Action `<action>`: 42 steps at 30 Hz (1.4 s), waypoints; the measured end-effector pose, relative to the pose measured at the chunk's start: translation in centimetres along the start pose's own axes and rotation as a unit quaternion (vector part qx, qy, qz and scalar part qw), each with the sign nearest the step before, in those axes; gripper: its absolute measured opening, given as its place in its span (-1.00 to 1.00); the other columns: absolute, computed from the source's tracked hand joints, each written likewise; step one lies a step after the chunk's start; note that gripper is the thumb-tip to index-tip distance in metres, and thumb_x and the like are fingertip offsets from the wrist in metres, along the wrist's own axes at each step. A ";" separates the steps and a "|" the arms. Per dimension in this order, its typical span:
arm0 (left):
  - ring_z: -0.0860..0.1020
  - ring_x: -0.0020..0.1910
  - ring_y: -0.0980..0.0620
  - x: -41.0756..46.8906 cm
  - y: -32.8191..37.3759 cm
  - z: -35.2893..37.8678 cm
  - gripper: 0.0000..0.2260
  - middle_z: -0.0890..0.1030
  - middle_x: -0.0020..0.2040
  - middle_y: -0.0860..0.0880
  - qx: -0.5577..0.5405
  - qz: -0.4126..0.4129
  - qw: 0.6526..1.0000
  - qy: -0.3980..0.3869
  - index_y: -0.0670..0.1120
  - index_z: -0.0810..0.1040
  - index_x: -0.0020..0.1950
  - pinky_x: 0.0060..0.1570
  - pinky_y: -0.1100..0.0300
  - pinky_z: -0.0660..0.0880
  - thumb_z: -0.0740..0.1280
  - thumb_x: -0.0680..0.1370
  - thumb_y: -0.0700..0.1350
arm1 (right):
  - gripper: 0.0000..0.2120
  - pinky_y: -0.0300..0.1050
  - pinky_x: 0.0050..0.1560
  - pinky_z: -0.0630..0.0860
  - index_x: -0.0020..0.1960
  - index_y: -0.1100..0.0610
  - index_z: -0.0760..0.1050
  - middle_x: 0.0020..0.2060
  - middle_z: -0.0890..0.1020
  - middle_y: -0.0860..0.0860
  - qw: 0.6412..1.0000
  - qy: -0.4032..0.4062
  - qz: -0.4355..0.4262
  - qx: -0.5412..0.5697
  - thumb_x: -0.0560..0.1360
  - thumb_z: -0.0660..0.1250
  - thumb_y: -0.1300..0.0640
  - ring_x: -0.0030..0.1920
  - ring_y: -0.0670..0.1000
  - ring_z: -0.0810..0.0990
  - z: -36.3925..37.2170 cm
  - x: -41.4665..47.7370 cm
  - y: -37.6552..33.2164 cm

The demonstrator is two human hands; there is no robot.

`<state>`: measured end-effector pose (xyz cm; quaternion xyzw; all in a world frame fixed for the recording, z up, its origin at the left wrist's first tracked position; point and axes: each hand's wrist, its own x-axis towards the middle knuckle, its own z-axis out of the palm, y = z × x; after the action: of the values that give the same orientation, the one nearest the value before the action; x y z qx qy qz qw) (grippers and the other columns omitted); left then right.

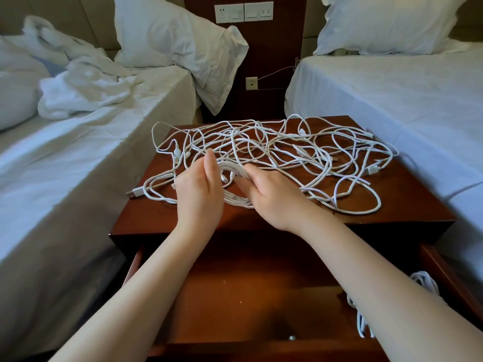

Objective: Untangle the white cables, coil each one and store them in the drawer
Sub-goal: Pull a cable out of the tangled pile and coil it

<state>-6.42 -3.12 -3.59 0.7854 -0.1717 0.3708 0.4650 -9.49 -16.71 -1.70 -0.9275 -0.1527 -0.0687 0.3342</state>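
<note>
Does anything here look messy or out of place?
Yes. A tangle of white cables sprawls across the nightstand top, loops crossing every way. The drawer below stands open, and the left bed's pillow droops off the mattress edge.

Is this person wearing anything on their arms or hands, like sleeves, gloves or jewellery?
Nothing that shows. No sleeves reach into view, and the left hand and right hand carry no gloves, rings, watch or bracelet.
</note>
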 end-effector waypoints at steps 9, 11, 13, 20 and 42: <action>0.36 -0.48 0.10 0.5 -0.6 -0.9 -0.67 0.34 -0.47 0.10 0.052 0.079 0.977 -0.192 0.06 0.29 -0.33 -0.46 0.32 0.22 0.00 0.55 0.20 | -0.85 -0.11 -0.39 0.17 -0.03 0.01 0.25 -0.38 0.38 -0.11 0.974 -0.018 -0.024 -0.224 0.68 0.01 0.00 -0.39 -0.12 0.33 -2.5 -0.6 -0.1; 0.36 -0.45 0.08 0.5 -0.8 -0.8 -0.65 0.33 -0.47 0.10 0.043 0.085 0.973 -0.208 0.06 0.27 -0.35 -0.45 0.31 0.24 0.01 0.56 0.19 | -0.86 -0.07 -0.36 0.19 -0.01 0.01 0.25 -0.38 0.38 -0.11 0.971 -0.025 -0.026 -0.236 0.68 0.01 0.00 -0.39 -0.12 0.32 -2.6 -0.7 -0.2; 0.37 -0.43 0.11 0.6 -1.1 -0.9 -0.67 0.31 -0.47 0.11 0.023 0.102 0.972 -0.210 0.07 0.27 -0.35 -0.43 0.35 0.26 0.03 0.58 0.15 | -0.87 -0.08 -0.38 0.20 -0.02 -0.01 0.23 -0.38 0.38 -0.11 0.968 -0.017 -0.040 -0.248 0.68 0.01 -0.01 -0.39 -0.12 0.34 -2.6 -0.7 -0.2; 0.28 -0.53 0.20 0.5 -1.1 -0.6 -0.72 0.24 -0.44 0.20 0.016 0.131 0.985 -0.114 -0.05 0.29 -0.28 -0.45 0.44 0.23 0.09 0.62 -0.02 | -0.73 -0.14 -0.40 0.23 -0.13 0.05 0.30 -0.38 0.47 -0.07 0.986 0.051 -0.045 -0.150 0.64 0.09 -0.10 -0.38 -0.04 0.44 -2.4 -0.3 0.1; 0.21 -0.51 0.17 0.6 -2.0 0.0 -0.60 0.24 -0.49 0.12 0.034 0.006 0.999 -0.028 0.04 0.19 -0.39 -0.46 0.39 0.22 0.15 0.64 -0.13 | -0.73 -0.22 -0.46 0.17 -0.22 0.09 0.40 -0.48 0.33 -0.15 0.957 0.214 -0.088 -0.173 0.62 0.12 0.05 -0.50 -0.13 0.33 -1.4 0.0 0.8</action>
<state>-4.73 -2.05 -4.35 0.8095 -0.1770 0.3571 0.4310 -9.27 -18.21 -1.14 -0.9177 -0.1446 -0.3199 0.1861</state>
